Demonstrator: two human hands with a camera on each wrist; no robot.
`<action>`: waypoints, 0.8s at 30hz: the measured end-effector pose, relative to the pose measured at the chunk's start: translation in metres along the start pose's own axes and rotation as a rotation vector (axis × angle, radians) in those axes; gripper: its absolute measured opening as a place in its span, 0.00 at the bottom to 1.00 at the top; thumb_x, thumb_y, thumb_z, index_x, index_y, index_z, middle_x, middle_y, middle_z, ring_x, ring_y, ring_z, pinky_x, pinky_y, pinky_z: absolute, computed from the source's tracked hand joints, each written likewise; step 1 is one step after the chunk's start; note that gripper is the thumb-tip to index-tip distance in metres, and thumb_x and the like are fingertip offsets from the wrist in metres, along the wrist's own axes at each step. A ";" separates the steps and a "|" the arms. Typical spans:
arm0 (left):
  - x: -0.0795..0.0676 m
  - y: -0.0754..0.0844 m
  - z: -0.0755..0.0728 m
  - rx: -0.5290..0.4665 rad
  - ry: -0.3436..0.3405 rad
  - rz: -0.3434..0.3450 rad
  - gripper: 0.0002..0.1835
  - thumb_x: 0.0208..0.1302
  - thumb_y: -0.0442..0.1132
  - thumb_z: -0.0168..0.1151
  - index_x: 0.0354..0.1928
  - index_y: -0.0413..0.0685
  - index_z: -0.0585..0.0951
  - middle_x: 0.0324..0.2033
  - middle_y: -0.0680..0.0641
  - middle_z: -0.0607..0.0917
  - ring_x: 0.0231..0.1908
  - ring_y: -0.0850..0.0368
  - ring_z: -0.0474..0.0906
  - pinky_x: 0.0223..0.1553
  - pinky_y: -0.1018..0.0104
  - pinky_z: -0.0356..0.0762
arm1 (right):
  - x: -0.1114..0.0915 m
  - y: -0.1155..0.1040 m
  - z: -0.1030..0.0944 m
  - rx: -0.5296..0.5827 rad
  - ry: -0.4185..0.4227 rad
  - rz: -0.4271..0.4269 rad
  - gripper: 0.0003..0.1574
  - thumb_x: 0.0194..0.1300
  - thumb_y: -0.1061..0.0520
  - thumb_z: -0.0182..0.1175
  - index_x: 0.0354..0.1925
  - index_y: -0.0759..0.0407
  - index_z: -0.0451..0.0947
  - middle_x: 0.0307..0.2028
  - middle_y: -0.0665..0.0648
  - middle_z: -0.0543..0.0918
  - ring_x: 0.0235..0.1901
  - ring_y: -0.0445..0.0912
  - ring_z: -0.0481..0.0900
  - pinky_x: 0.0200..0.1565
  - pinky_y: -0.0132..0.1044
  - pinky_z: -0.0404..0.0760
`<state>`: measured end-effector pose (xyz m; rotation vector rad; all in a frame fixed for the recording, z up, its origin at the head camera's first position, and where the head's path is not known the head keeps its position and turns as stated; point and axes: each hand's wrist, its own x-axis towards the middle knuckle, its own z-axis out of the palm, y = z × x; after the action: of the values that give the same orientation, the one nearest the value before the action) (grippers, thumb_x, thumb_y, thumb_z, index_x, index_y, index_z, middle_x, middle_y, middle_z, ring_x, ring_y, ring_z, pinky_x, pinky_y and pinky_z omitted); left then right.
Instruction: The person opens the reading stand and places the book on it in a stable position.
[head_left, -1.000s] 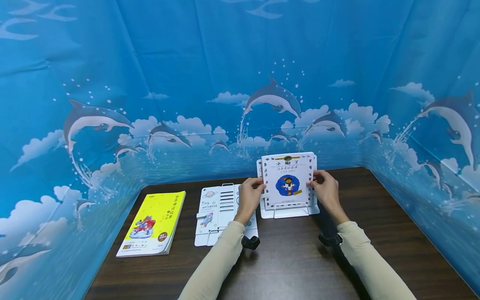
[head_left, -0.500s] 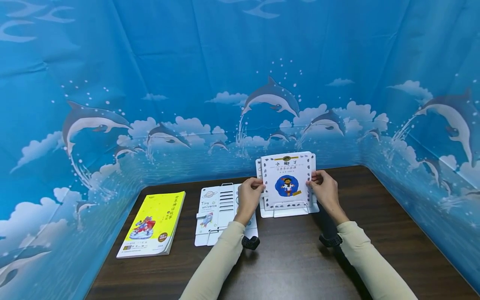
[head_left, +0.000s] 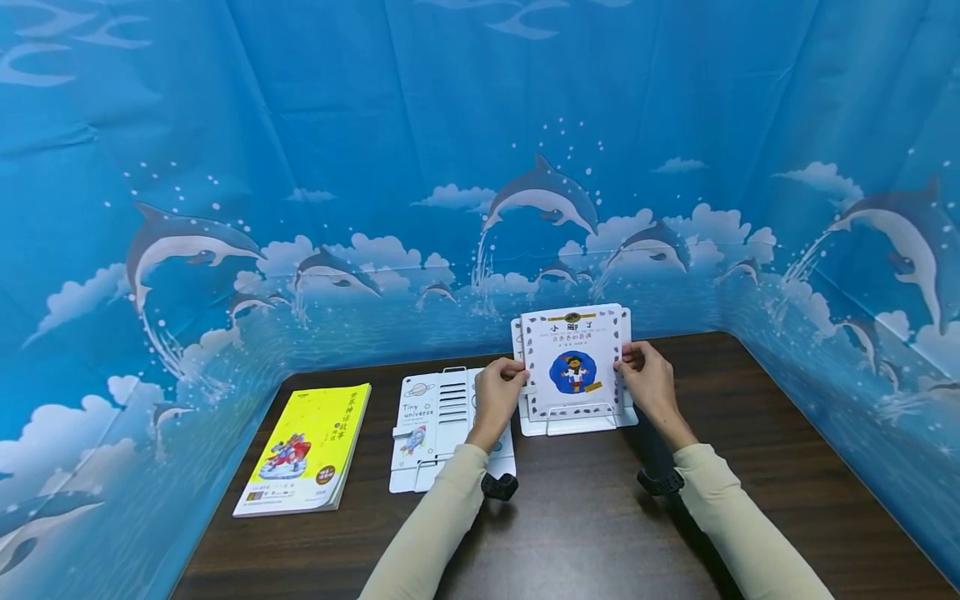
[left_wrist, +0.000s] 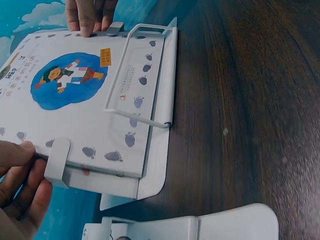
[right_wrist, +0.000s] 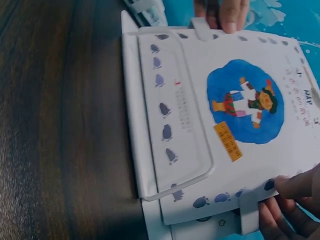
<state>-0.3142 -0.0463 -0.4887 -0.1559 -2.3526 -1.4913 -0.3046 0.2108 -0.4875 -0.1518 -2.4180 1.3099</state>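
Note:
A white picture book (head_left: 542,358) with a blue oval picture on its cover leans on an upright white book stand (head_left: 531,428). My left hand (head_left: 495,397) pinches the book's left edge, thumb on the cover. At the opposite edge my right hand (head_left: 654,388) grips it between thumb and fingers. The stand's wire page holder (left_wrist: 116,82) lies across the bottom of the cover. Small white side clips, the left one (left_wrist: 59,159) and the right one (right_wrist: 248,215), reach over the cover's edges near my fingertips. Most of the stand's back panel is hidden behind the book.
A second white book stand (head_left: 416,412), printed "Tiny universe", lies flat left of the upright one, partly behind my left forearm. Farther left lies a thick yellow book (head_left: 315,425). The dark wooden table (head_left: 585,517) meets a blue dolphin-print curtain (head_left: 420,150) at the back.

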 end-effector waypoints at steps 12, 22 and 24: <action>-0.008 -0.011 -0.034 -0.042 -0.065 0.009 0.05 0.71 0.33 0.69 0.44 0.42 0.91 0.41 0.44 0.93 0.39 0.54 0.88 0.38 0.72 0.81 | -0.035 -0.034 0.005 0.105 0.138 -0.125 0.11 0.76 0.65 0.63 0.53 0.68 0.81 0.46 0.68 0.86 0.44 0.56 0.84 0.44 0.26 0.77; -0.032 -0.037 -0.088 0.020 -0.086 -0.049 0.04 0.69 0.32 0.70 0.43 0.43 0.91 0.39 0.45 0.93 0.36 0.59 0.86 0.38 0.71 0.81 | -0.082 -0.060 0.038 0.157 -0.131 -0.178 0.04 0.72 0.64 0.68 0.44 0.64 0.84 0.36 0.58 0.89 0.35 0.44 0.83 0.37 0.28 0.80; -0.038 -0.045 -0.100 0.038 -0.089 -0.068 0.05 0.68 0.32 0.71 0.43 0.43 0.91 0.38 0.45 0.92 0.35 0.60 0.86 0.37 0.72 0.80 | -0.091 -0.063 0.048 0.158 -0.192 -0.200 0.02 0.71 0.65 0.68 0.41 0.63 0.84 0.34 0.55 0.88 0.34 0.42 0.82 0.36 0.30 0.81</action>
<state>-0.2678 -0.1517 -0.5026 -0.1367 -2.4783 -1.4980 -0.2335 0.1133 -0.4844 0.2636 -2.3951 1.4714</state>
